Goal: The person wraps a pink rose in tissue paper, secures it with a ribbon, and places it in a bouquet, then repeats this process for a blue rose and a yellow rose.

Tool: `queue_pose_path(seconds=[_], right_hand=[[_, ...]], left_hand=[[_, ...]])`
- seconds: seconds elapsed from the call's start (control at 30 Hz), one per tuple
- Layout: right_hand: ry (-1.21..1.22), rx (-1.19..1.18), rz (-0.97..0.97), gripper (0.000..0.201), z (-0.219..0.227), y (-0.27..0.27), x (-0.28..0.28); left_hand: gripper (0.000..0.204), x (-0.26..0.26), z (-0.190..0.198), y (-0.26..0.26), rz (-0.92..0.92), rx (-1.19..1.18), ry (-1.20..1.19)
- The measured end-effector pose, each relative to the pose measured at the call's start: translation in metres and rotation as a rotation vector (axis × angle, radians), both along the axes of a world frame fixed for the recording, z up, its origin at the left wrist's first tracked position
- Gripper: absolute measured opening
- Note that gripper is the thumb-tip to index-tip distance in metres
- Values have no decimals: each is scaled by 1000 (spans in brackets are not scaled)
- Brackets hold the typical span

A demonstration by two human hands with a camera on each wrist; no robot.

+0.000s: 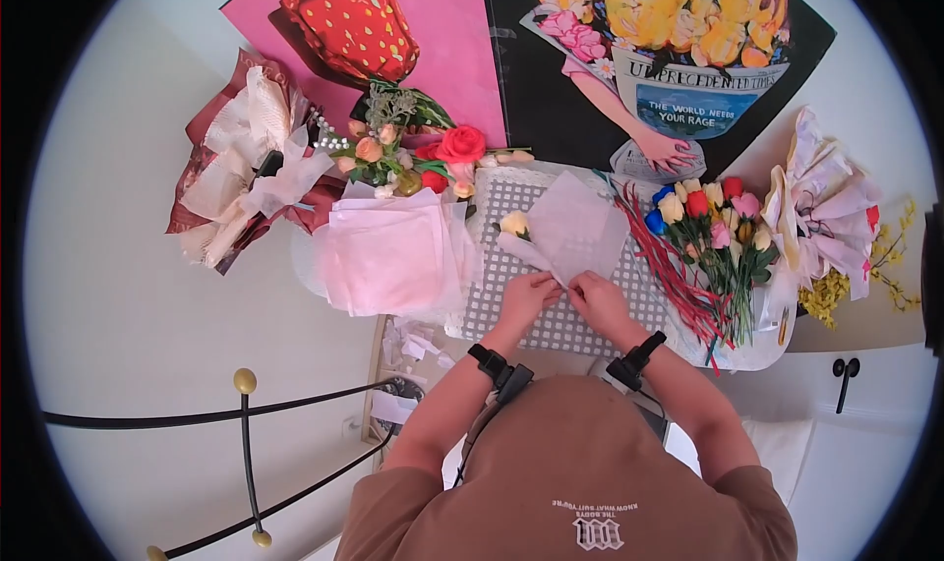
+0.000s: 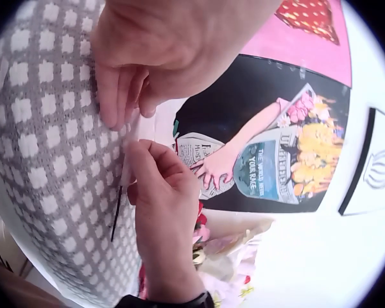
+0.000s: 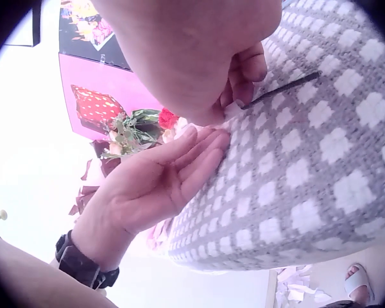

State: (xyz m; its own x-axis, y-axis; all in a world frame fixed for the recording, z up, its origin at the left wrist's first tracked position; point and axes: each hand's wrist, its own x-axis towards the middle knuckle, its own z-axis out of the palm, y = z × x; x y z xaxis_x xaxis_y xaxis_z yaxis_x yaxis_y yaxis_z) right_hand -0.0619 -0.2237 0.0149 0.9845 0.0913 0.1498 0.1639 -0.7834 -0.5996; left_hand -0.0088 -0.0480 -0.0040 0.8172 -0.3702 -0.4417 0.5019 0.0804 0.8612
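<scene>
A translucent pale pink sheet of wrapping paper [image 1: 580,222] lies on the gray-and-white checked cloth, folded at its left edge beside a cream rose [image 1: 514,224]. My right hand [image 1: 598,300] pinches the gathered lower corner of the paper, also seen in the left wrist view, where the right hand [image 2: 163,186] has thumb and finger together. A thin dark stem [image 3: 282,90] pokes out below that pinch. My left hand [image 1: 529,300] is at the paper's lower left edge; in the right wrist view the left hand [image 3: 157,173] has nearly straight fingers reaching toward the paper.
A stack of pink paper sheets [image 1: 383,251] lies to the left. Red ribbons [image 1: 669,271] and several loose roses [image 1: 718,217] lie to the right. Wrapped bouquets [image 1: 251,158] flank the table, and painted boards [image 1: 678,79] stand behind.
</scene>
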Motion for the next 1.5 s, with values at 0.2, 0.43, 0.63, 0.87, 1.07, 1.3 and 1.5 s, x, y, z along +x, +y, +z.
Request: queue_pose_path(seconds=[0.2, 0.43, 0.63, 0.87, 1.07, 1.3, 1.5], right_hand=[[54, 133, -46, 14, 3, 18, 9], [222, 319, -131, 20, -19, 18, 10], [258, 332, -86, 20, -18, 15, 12], [-45, -53, -25, 15, 1, 23, 6], [-124, -299, 67, 18, -2, 28, 9], [-30, -319, 22, 16, -10, 32, 14], [6, -60, 11, 12, -11, 24, 18]], left_hand=[[22, 6, -8, 4, 204, -97, 135], [23, 6, -11, 7, 284, -81, 173], [13, 11, -12, 8, 123, -57, 177], [9, 9, -10, -6, 214, 114, 101], [8, 9, -11, -11, 239, 171, 82], [7, 10, -9, -7, 187, 112, 93], [19, 13, -12, 9, 18, -36, 145]])
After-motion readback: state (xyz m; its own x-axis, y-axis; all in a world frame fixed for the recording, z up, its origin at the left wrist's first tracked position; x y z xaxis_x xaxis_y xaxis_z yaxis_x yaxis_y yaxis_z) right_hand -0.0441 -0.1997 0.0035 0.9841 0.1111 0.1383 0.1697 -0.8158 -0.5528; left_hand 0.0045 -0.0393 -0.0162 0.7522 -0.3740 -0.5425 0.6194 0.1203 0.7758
